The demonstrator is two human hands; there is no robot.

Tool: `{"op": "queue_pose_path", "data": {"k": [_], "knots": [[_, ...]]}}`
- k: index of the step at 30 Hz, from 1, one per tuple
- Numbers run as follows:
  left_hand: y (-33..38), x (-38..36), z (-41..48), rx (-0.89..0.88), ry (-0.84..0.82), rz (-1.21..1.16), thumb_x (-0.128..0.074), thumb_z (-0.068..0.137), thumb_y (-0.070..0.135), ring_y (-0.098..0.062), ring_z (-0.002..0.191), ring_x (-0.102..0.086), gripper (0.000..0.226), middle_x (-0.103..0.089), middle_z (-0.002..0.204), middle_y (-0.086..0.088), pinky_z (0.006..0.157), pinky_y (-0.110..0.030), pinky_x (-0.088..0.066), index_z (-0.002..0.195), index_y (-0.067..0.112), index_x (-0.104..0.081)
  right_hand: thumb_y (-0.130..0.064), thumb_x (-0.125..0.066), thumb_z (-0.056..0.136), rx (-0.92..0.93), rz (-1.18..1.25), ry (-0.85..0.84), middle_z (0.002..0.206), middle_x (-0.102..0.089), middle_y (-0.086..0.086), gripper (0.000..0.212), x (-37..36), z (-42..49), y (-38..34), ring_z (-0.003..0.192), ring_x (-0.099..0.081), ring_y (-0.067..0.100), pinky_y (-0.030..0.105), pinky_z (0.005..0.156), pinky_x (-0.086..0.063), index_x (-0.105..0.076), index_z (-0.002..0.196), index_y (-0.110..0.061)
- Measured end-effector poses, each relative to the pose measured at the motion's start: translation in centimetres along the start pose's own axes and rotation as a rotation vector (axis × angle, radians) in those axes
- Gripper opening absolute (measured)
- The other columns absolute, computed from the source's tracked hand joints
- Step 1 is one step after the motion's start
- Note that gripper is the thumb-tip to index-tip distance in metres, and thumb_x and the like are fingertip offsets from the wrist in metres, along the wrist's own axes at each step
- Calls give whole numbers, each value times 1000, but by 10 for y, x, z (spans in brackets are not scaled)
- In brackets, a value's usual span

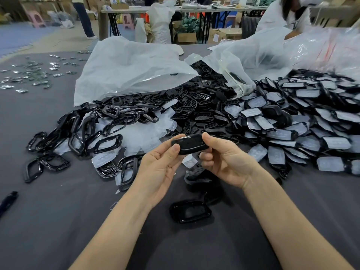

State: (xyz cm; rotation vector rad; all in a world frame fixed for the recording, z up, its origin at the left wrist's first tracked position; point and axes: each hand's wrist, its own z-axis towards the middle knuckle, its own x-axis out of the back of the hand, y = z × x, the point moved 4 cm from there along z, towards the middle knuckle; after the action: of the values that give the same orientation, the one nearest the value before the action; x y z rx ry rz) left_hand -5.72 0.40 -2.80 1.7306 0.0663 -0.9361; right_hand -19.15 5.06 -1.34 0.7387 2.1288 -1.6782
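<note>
We hold a black key-fob shell (188, 143) up above the grey table (48, 221), near the middle of the scene. Our left hand (161, 164) pinches its left end between thumb and fingers; our right hand (224, 160) pinches its right end the same way. Another black shell (190, 211) lies on the table just nearer. Far beyond, black frames (78, 137) spill from a white bag (126, 65).

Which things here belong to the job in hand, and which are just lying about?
In the job: black case, pinched between left hand and right hand; likely also black frames, clear pads and the second case on the table.
Lying about: white bag, small packets far left, cardboard box behind.
</note>
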Motion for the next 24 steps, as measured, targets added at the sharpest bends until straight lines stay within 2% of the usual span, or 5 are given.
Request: {"op": "queue_pose_path", "data": {"k": [4,9,17,21,24], "knots": [[4,1,-1,-55,-49,93,-59,77,12,-14,96,-71,24,-75,100,-6,83,-20,-54,92,15,-78,-27,-67,72,-33,-140,-34,46,-37,-8,23,4,-6,-3,36,-37,3,14,35,-33,-49,60,-20],[8,-4,-7,-261,-36,520,-60,87,7,-5,94,-70,23,-76,93,2,81,-12,-50,102,22,-70,-25,-69,69,-96,-268,44,63,-67,3,12,11,-14,-10,37,-47,4,15,37,-41,-60,75,-19],[9,-14,-18,-571,-101,1184,-63,80,27,7,130,-42,25,-64,116,23,102,-7,-33,104,34,-71,-1,-71,81,304,-788,45,69,-71,13,12,28,-68,-61,57,-68,20,26,55,-55,-61,75,-6],[9,3,-9,-586,115,1499,-68,86,13,-21,144,-28,32,-57,134,5,117,-52,-20,116,24,-69,-5,-63,90,642,-1291,487,70,-71,3,11,72,-97,-117,61,-69,8,19,61,-55,-58,82,-11],[7,19,1,-355,237,1643,-63,91,19,-33,145,-24,32,-51,142,0,114,-62,-15,122,26,-65,-8,-61,91,751,-1626,761,64,-59,-6,5,110,-100,-146,60,-61,17,24,57,-41,-58,87,-8]]}}
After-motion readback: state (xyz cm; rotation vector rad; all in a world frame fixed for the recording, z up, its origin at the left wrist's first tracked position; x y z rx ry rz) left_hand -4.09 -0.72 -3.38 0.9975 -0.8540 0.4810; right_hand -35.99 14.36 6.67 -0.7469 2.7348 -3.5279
